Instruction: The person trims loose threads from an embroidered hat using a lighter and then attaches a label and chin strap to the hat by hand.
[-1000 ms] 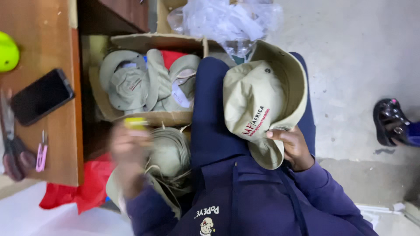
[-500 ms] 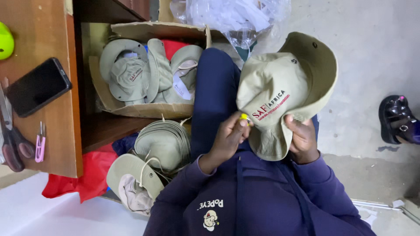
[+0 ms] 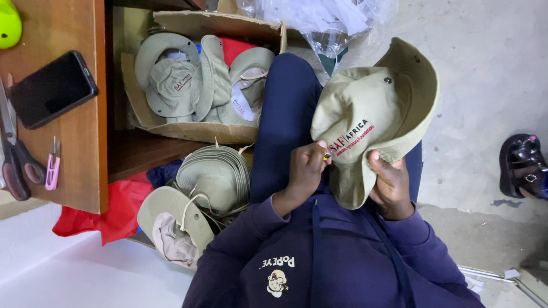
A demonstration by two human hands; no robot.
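Holds one beige hat (image 3: 374, 114) up over the lap, crown toward the camera, in front of the blue trouser leg. Grips its lower brim with the right hand (image 3: 391, 182), fingers closed on the cloth, thumb on the outside. Presses the left hand (image 3: 305, 171) against the front of the crown, just beside the printed mark, fingers pinched together on a small yellow-tipped tool (image 3: 327, 155); cannot tell what kind of tool. Judged as part-way through work on this single hat: tool tip at the cloth, no visible result at that spot. Probably already handled: a nested stack of hats (image 3: 214, 177) beside the left knee, with one more upturned hat (image 3: 174, 225) just in front of it, cord loose. Probably still waiting: several loose hats (image 3: 171, 80) in the cardboard box (image 3: 188, 132) under the table (image 3: 57, 34); position alone gives no certainty about which pile counts as done. Lying untouched on the table: a black phone (image 3: 51, 88), scissors (image 3: 14, 159), pink snips (image 3: 52, 165). Nearby also: a clear plastic bag (image 3: 331, 23) beyond the knee, a red cloth (image 3: 114, 211) on the floor, a black shoe (image 3: 522, 165) at the right edge.
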